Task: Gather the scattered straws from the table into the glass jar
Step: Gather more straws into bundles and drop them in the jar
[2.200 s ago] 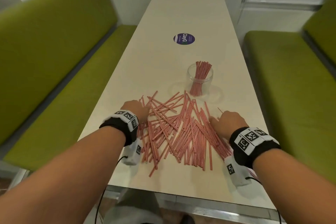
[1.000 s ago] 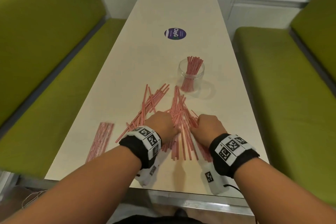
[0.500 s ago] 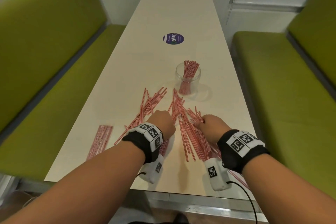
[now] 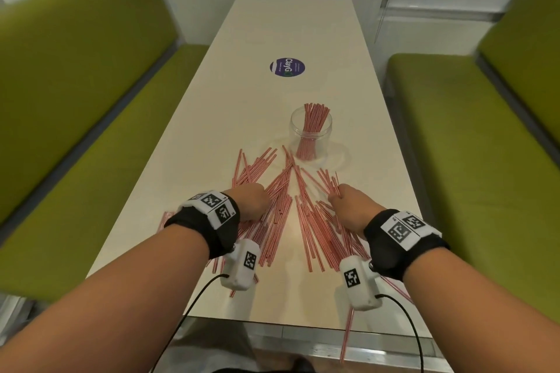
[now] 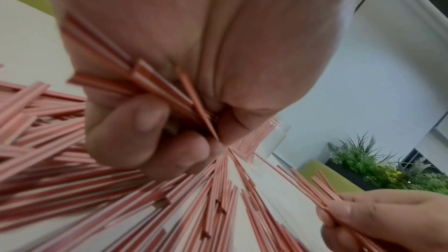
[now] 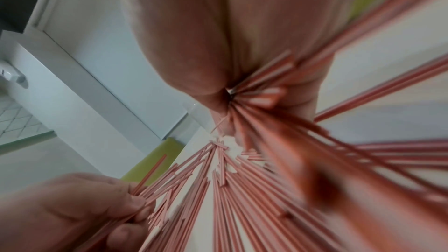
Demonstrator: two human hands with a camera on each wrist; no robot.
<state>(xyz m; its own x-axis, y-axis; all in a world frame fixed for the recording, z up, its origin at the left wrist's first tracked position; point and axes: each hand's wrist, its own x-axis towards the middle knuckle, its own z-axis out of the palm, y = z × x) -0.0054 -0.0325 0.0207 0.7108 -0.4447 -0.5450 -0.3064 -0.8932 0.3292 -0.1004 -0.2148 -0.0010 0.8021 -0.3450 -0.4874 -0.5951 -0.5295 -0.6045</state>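
Many red-and-white striped straws (image 4: 281,221) lie fanned out on the near end of the white table (image 4: 257,118). A clear glass jar (image 4: 310,133) stands upright just beyond them, holding a bunch of straws. My left hand (image 4: 253,201) grips a bundle of straws (image 5: 167,91) on the left side of the pile. My right hand (image 4: 348,206) grips another bundle (image 6: 264,87) on the right side, its far ends sticking out past the knuckles. Both hands are close above the tabletop.
A round purple sticker (image 4: 287,67) is on the table's middle. Green benches (image 4: 75,136) (image 4: 472,154) flank both long sides. One straw (image 4: 347,333) hangs over the near table edge. A small separate straw group (image 4: 166,218) lies left of my left wrist.
Both hands swept inward over the spread pile and closed on straws. The pile is now split into two fans with a bare gap between, and the hands have drawn slightly apart.
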